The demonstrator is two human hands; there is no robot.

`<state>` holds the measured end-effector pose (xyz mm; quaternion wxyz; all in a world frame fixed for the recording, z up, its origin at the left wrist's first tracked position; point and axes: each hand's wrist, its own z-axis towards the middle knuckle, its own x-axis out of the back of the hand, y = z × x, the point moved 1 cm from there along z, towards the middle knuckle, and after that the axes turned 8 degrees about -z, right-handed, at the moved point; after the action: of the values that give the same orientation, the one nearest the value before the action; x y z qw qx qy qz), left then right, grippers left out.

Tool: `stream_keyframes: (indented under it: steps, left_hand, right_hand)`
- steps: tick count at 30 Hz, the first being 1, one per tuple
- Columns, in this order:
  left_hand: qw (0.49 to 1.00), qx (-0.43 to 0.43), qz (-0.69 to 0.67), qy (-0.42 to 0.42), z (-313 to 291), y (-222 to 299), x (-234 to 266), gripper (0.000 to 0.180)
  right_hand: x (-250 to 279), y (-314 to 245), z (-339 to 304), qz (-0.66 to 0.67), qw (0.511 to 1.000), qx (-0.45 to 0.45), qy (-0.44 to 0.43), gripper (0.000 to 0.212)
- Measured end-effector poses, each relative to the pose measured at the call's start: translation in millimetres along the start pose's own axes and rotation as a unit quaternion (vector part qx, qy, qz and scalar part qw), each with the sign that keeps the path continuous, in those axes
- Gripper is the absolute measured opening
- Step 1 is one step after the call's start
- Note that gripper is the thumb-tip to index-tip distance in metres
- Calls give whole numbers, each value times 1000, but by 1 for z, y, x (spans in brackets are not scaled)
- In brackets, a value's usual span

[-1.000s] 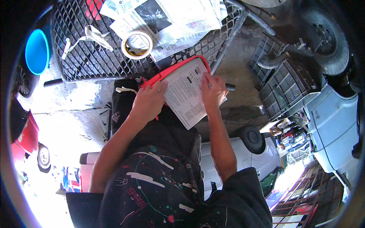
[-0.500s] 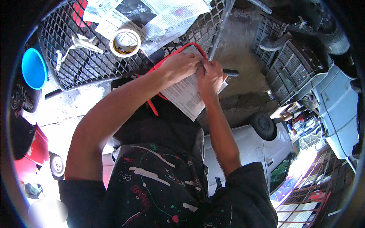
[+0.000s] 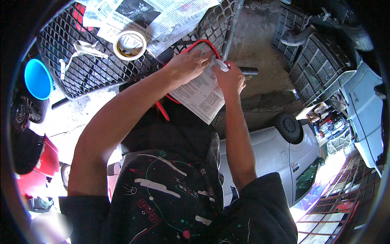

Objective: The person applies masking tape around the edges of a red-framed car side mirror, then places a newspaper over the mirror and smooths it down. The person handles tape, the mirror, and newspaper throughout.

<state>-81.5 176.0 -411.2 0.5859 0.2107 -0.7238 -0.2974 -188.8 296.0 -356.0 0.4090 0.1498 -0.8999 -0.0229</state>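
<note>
A sheet of newspaper point(image 3: 201, 99) covers the inside of a red-rimmed piece point(image 3: 208, 42) in front of me; what this piece is, I cannot make out. My left hand point(image 3: 189, 67) lies on the paper's upper left part, fingers stretched toward the red rim. Beside it, my right hand point(image 3: 231, 80) is closed, with a short pale strip of tape point(image 3: 220, 64) at its thumb and fingertips, by the paper's right edge. A roll of masking tape point(image 3: 117, 47) lies on its side on the black mesh surface point(image 3: 97, 75), left of the hands.
More newspaper sheets point(image 3: 178, 22) lie beyond the tape roll. A crumpled whitish strip point(image 3: 87, 49) rests on the mesh. A blue bucket point(image 3: 38, 79) stands at the left. Grey plastic crates point(image 3: 321, 71) are at the right, and a silver car point(image 3: 260, 156) shows below them.
My hands have come apart slightly. The pale tape strip now shows at my right fingertips, and my left fingers have spread out over the paper. The view has shifted a little.
</note>
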Motion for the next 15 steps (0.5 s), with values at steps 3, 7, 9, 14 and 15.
stream_keyframes:
  steps: [3, 7, 9, 14, 15]
  left_hand:
    - [1000, 10, -4, -21, 0, 1, 1, 41]
    - [999, 2, 14, -38, 1, 0, 5, 41]
    - [994, -24, 70, -85, 2, 2, 6, 44]
    - [997, 0, 39, -67, 1, 4, 7, 38]
    - [995, -13, 68, -78, 1, 4, 6, 37]
  right_hand:
    - [5, -6, 5, -31, 998, 8, -49, 53]
    - [5, -3, 9, -25, 998, 8, -52, 52]
    - [4, 1, 11, -20, 996, -7, -84, 51]
    - [5, -5, 19, -25, 993, -19, -114, 47]
    - [6, -9, 19, -40, 993, -17, -110, 48]
